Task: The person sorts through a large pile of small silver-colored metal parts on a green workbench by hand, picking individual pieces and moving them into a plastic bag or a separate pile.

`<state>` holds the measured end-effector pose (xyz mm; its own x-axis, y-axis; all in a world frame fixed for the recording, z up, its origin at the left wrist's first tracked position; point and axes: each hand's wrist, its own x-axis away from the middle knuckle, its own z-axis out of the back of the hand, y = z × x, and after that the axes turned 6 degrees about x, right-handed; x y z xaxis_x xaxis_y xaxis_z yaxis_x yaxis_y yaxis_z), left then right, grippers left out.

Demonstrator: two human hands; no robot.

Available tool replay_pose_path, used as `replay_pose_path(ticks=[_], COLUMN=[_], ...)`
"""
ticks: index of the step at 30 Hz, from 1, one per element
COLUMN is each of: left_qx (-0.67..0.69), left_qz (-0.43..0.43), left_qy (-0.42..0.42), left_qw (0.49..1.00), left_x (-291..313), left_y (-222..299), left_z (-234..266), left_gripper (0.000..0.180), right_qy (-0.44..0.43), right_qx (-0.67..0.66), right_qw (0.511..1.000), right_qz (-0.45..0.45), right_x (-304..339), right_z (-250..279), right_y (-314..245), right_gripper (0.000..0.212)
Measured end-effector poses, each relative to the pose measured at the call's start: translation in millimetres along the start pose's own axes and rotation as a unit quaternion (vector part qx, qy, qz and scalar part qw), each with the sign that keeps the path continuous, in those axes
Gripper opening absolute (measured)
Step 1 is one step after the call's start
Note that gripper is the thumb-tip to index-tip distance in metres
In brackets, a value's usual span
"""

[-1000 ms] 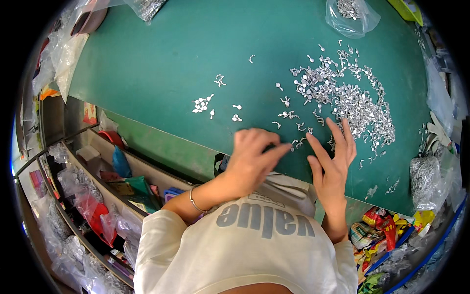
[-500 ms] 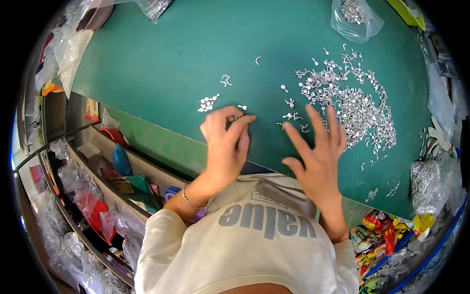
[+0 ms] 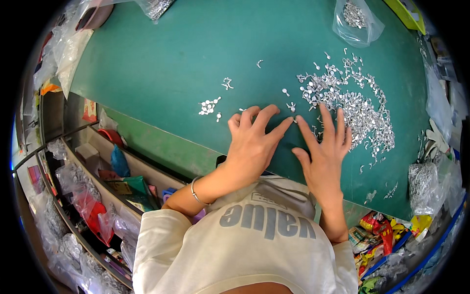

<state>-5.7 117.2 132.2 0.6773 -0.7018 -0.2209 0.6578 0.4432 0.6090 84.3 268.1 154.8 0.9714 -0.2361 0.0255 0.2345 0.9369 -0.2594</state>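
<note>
A heap of small silvery metal pieces [image 3: 364,115], each with a round flat head and a curved tail, spreads over the right of the green table [image 3: 171,63]. At the heap's near-left edge my right hand [image 3: 325,152] lies open, fingers spread over some pieces. My left hand [image 3: 254,147] is beside it, fingers bent but apart. Its index fingertip almost meets the right index at a small metal piece [image 3: 295,120]; whether it touches cannot be told. Left of my hands lie a small group of pieces [image 3: 209,105] and one separate piece [image 3: 219,116].
Further metal pieces [image 3: 227,83] lie farther back. A clear bag of pieces [image 3: 355,19] stands at the back right near a yellow-green bin [image 3: 409,14]. Another filled bag [image 3: 425,183] and a white glove [image 3: 435,139] are at the right edge. An open drawer [image 3: 134,196] sits below the table, left.
My left hand has moved right, from the small group to my right hand, and its pinch has opened. A separate piece now shows below that group. My right hand has shifted slightly right.
</note>
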Motion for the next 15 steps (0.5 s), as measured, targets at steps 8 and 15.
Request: replay_pose_path(ticks=[8,15], left_qx=[0.018,0.057], left_qz=[0.09,0.092], left_qy=[0.052,0.051], left_qw=[0.994,0.993], left_x=[12.4,15.8], left_y=[-11.8,-12.1], left_z=[27.7,24.5], left_gripper=[0.036,0.037], right_qy=[0.043,0.019], right_qx=[-0.007,-0.056], right_qw=[0.999,0.996], right_qz=[-0.007,0.062], right_x=[-5.4,-4.0], right_z=[-0.2,-4.0], right_y=[-2.2,-9.2], right_gripper=[0.046,0.045])
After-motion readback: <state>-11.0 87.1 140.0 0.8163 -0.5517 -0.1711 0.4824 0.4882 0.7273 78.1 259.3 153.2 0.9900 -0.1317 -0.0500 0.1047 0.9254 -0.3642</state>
